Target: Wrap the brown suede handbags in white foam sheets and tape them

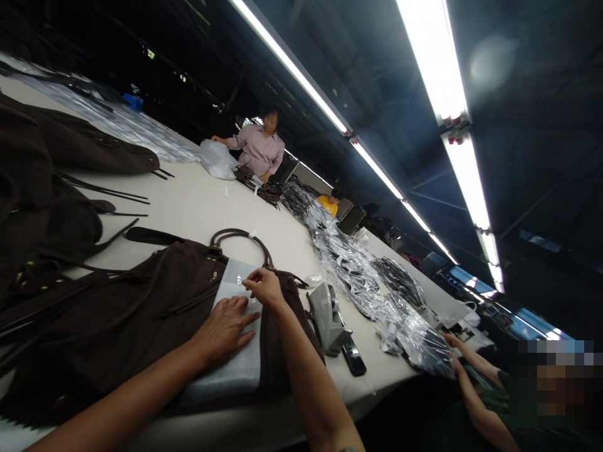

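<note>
A dark brown bag lies on the pale table, its looped handle pointing away from me. Across the bag is a whitish translucent sheet. My left hand rests flat on this sheet with its fingers spread. Just beyond it, my right hand has thumb and forefinger pinched together over the sheet's upper part, at a small shiny piece too small to make out. A grey tape dispenser stands right of the bag, beside a dark phone.
More brown bags are piled at the left. Plastic-wrapped items run along the table's right side. A person in a pink shirt stands across the table. Another person's hands touch the wrapped items at the lower right.
</note>
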Demonstrator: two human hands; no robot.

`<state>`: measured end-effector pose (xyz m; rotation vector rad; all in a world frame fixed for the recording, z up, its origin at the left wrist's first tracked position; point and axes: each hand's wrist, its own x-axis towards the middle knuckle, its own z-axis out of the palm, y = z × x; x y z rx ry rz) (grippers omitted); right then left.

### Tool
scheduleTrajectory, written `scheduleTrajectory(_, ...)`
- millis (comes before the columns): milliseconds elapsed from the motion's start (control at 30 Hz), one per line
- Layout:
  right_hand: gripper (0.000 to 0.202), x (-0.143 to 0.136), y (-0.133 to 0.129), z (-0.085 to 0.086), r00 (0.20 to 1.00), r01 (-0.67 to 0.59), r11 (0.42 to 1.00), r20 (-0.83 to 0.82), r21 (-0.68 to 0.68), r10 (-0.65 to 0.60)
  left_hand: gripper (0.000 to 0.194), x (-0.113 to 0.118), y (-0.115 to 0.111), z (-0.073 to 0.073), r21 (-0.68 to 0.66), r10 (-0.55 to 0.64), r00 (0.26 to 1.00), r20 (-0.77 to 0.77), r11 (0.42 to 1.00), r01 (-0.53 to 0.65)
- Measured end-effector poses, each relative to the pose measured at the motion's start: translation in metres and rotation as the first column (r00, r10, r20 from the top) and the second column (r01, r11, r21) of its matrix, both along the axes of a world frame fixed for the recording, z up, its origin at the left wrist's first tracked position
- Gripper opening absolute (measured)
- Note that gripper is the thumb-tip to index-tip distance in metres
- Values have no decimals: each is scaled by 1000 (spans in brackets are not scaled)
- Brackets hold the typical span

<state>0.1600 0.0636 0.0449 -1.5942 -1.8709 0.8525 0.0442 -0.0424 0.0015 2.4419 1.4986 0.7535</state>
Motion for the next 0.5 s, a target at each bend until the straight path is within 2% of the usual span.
scheduleTrajectory(33,6,-1,-1,-2,998,-32,999,-62,4,32,41,0,0,0,3,0,1000,-3,1000,0)
scheduleTrajectory(100,15,-2,1,-4,985,-71,996,-159,-60,61,41,0,0,-1,9,-1,1000,-10,1000,1)
scheduleTrajectory(167,24,-1,5,-5,978,-65,990,-206,-129,38,41,0,1,-2,17,1,1000,-19,1000,0)
scheduleTrajectory(233,34,4,9,0,972,-26,993,-234,-113,-2,41,0,2,-3,24,6,1000,-31,1000,-5)
scheduleTrajectory(300,41,15,10,11,960,43,998,-277,-41,-53,41,0,4,-5,30,13,999,-46,999,-12)
scheduleTrajectory(400,38,49,5,34,932,163,978,-347,129,-109,41,0,6,-8,39,13,998,-69,999,-10)
scheduleTrajectory(500,31,105,-6,56,919,326,920,-301,216,-255,43,0,10,-13,56,4,996,-89,998,1)
